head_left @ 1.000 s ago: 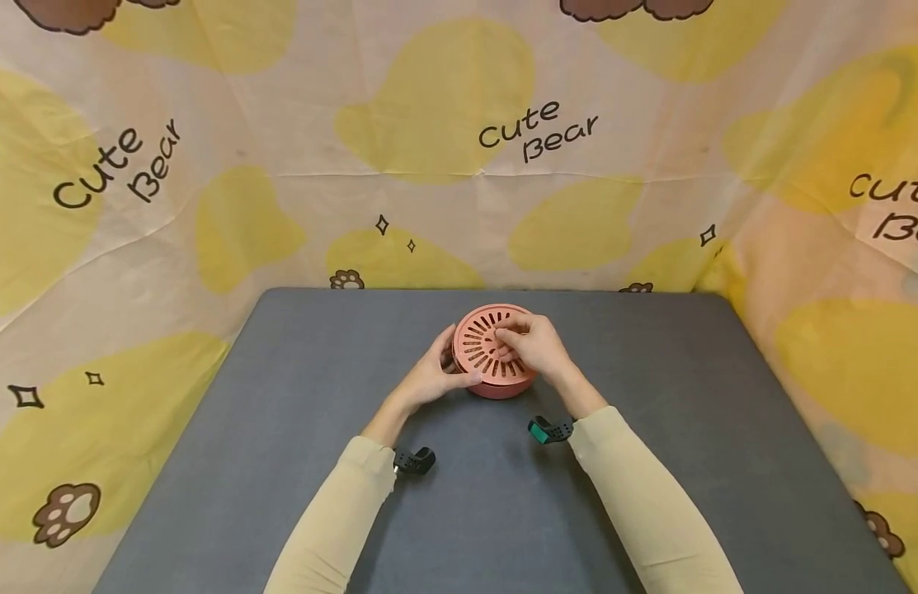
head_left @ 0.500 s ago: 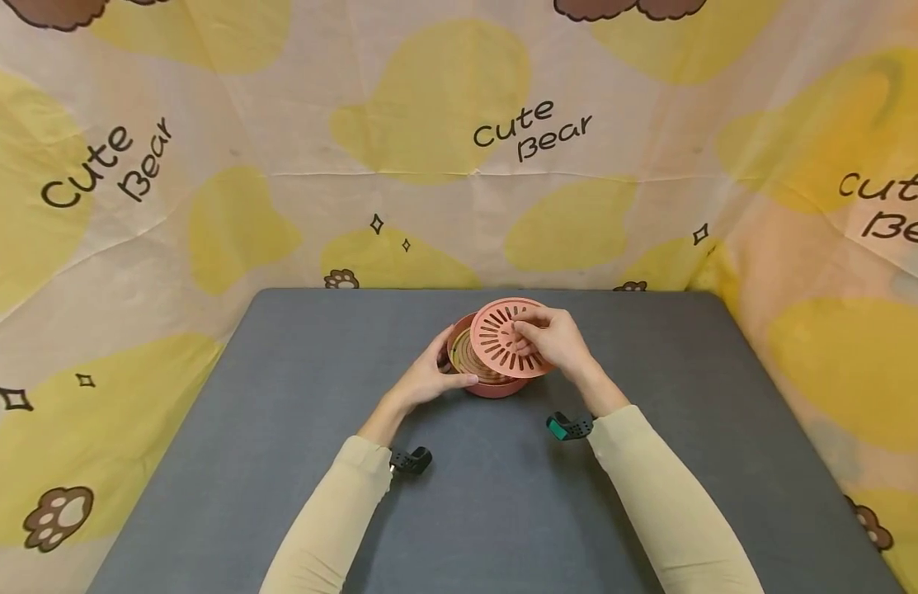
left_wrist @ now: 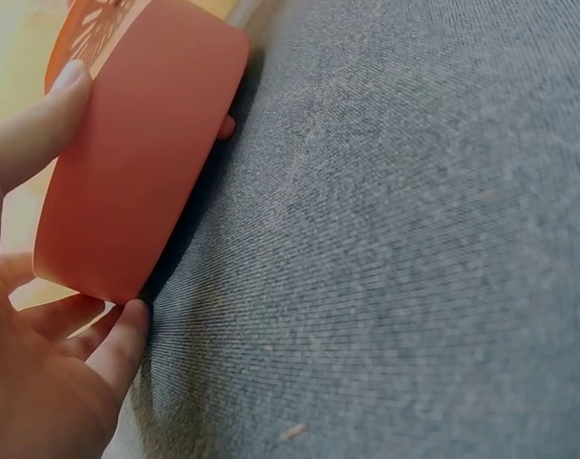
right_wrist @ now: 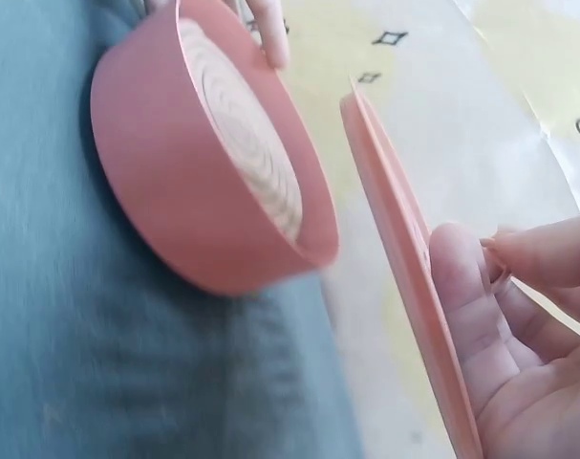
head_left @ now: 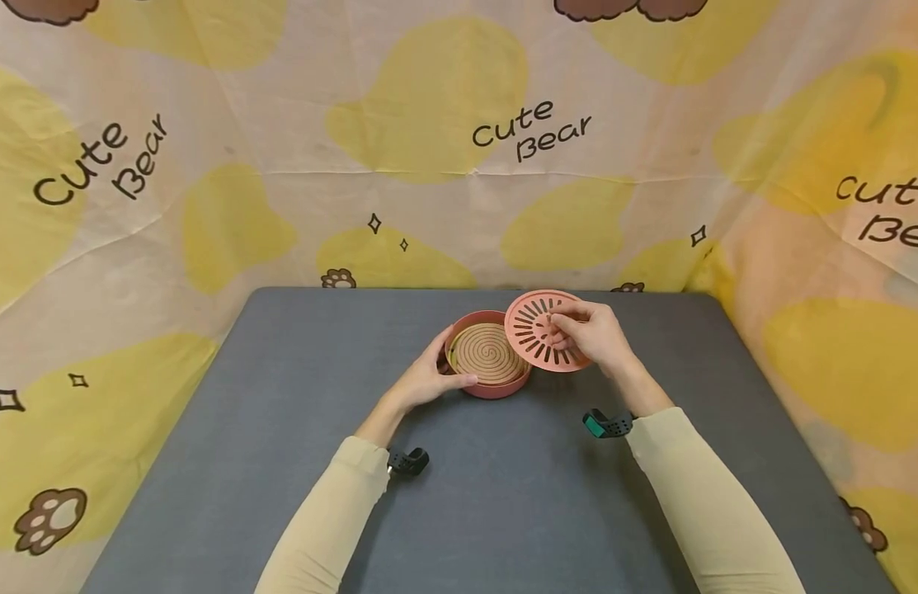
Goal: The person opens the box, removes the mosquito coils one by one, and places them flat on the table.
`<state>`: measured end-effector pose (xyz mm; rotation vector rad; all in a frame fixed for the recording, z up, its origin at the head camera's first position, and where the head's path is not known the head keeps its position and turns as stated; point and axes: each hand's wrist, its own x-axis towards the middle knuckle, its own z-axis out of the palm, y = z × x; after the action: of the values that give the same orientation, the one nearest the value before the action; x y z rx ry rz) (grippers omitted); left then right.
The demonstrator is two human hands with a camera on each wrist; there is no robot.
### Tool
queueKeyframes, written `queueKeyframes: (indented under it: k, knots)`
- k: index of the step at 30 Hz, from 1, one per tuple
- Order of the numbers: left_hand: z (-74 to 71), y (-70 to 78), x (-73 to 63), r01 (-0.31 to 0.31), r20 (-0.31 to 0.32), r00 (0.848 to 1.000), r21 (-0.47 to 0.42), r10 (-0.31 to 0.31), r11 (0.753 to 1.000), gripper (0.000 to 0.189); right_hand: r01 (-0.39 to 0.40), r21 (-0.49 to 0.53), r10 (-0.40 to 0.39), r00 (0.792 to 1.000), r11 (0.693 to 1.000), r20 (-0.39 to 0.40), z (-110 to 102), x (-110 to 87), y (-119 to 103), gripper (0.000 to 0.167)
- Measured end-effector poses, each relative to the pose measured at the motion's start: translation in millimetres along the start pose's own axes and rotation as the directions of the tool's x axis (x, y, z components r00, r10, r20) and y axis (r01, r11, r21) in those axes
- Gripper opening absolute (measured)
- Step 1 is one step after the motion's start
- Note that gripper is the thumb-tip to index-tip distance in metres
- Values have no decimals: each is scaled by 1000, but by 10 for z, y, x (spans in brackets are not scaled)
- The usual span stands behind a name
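Observation:
A round pink mosquito coil box [head_left: 494, 393] stands on the grey table, with a tan spiral mosquito coil [head_left: 488, 355] lying inside. My left hand [head_left: 427, 375] grips the box from its left side; in the left wrist view the thumb is at the rim and the fingers reach around the wall [left_wrist: 141, 153]. My right hand [head_left: 598, 337] pinches the small raised part at the middle of the slotted pink lid [head_left: 529, 330]. The lid [right_wrist: 404, 258] is tilted, off the box and to its right, as the right wrist view shows.
The grey table [head_left: 459, 511] ends just behind the box. A yellow and cream cloth [head_left: 399, 107] with printed words hangs at the back and sides. Dark straps [head_left: 408, 462] sit at both wrists.
The lid has come off the box and moved right and slightly up with my right hand, uncovering the coil. My left hand stays on the box.

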<state>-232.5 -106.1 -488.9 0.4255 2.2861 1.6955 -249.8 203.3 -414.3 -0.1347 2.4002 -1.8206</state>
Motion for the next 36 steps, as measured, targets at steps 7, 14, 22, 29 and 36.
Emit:
queueKeyframes:
  k: [7,14,22,29,36]
  knots:
    - [-15,-37,-3,36,-26,999,43,-35,998,108,-6,12,6,999,1000,-48,-212,55,169,34]
    - [-28,-19,8,37,-33,999,64,-35,997,107,0,17,2,994,1000,-112,-339,219,307,35]
    - [-16,-34,32,28,-26,999,47,-27,998,106,-38,30,42,990,999,-137,-322,437,482,38]
    - [-8,-43,12,48,-37,998,47,-47,998,107,-83,50,89,985,995,-147,-213,595,621,35]
    - [10,-64,-4,48,-43,998,47,-46,998,106,-152,66,159,980,986,-119,-131,667,674,34]
